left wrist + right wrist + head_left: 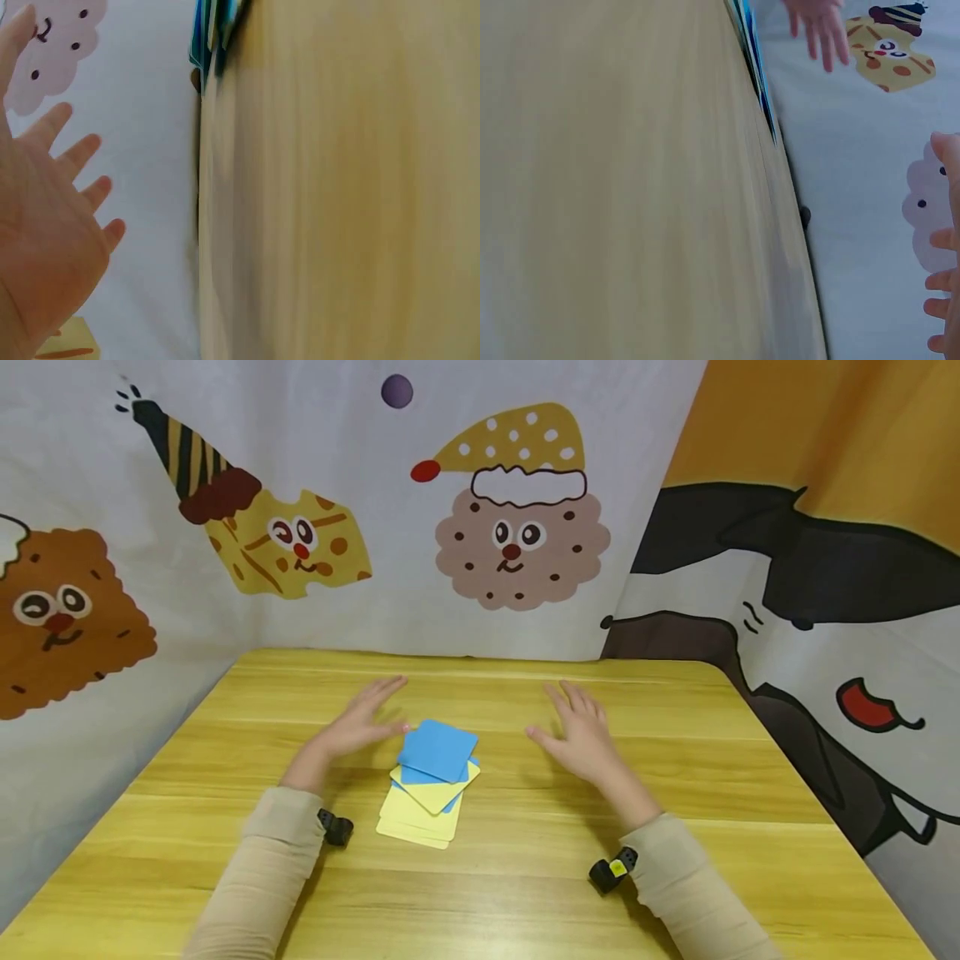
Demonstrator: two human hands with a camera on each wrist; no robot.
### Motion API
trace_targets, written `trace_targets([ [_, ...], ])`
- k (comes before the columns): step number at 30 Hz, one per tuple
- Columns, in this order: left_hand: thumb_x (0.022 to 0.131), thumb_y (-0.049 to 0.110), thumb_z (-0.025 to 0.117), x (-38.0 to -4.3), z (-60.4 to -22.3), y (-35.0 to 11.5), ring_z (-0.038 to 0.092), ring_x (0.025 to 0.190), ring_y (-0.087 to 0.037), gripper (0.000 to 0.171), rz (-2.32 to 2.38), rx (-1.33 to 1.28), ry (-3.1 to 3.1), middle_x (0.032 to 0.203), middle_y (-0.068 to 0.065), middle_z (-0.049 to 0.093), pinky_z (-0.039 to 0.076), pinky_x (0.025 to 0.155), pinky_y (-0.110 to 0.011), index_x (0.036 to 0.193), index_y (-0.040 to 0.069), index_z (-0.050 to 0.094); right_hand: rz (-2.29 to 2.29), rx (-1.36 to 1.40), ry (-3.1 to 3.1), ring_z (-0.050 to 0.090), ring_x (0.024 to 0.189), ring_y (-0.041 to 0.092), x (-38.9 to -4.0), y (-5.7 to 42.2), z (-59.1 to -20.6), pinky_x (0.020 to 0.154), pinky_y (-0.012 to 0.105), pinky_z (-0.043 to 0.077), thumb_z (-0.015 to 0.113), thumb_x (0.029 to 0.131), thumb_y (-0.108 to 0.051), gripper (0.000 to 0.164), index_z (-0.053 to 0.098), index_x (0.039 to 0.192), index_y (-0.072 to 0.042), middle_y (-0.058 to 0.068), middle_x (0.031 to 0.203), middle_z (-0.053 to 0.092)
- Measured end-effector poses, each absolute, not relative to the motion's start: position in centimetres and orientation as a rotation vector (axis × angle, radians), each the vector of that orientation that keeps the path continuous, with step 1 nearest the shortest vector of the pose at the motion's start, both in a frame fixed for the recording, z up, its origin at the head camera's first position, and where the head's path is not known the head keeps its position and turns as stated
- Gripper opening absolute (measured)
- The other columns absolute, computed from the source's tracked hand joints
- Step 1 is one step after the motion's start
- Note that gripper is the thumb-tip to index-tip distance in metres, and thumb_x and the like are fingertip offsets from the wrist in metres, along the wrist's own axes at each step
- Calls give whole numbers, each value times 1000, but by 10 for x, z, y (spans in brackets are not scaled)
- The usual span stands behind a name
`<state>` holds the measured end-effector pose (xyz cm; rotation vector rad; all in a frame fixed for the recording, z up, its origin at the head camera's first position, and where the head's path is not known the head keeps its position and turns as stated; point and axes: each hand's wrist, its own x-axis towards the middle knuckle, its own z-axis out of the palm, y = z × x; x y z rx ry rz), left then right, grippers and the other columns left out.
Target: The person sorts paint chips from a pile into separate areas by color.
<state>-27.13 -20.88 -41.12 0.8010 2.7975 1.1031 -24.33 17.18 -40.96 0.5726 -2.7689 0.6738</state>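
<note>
Your left hand (pixel 354 727) is spread with nothing in it, its thumb near the top blue card (pixel 440 750). Just right of it, the loose pile of blue and yellow cards (pixel 415 821) lies skewed on the table (pixel 517 902). They look thin, so expect them to be light, fairly stiff, apt to slide over one another and crease if squeezed hard; opposite side edges seem the best hold. Farther right, your right hand (pixel 583 742) is likewise spread and holding nothing, apart from the pile.
</note>
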Motion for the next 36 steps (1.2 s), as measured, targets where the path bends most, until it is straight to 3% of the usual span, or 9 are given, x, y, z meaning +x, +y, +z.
trace_targets([
  [17,88,26,70,-263,-433,-195,9,142,-37,82,1395,730,2441,158,-12,11,14,104,-66,154,19,21,989,607,-2781,25,137,40,-238,128,-431,107,61,15,58,89,-57,78,33,150,-15,14,154,25],
  [30,85,24,74,-269,-451,-194,16,141,-32,84,1470,670,2370,157,-6,19,18,107,-60,152,12,25,1210,647,-2811,27,137,33,-236,99,-447,107,55,22,68,86,-49,81,36,147,-7,15,150,33],
  [36,83,14,75,-270,-452,-190,19,140,-39,84,1428,742,2408,156,-16,17,15,107,-62,150,2,26,1147,665,-2850,29,136,32,-237,83,-453,108,54,19,67,85,-50,80,38,146,-7,13,148,37],
])
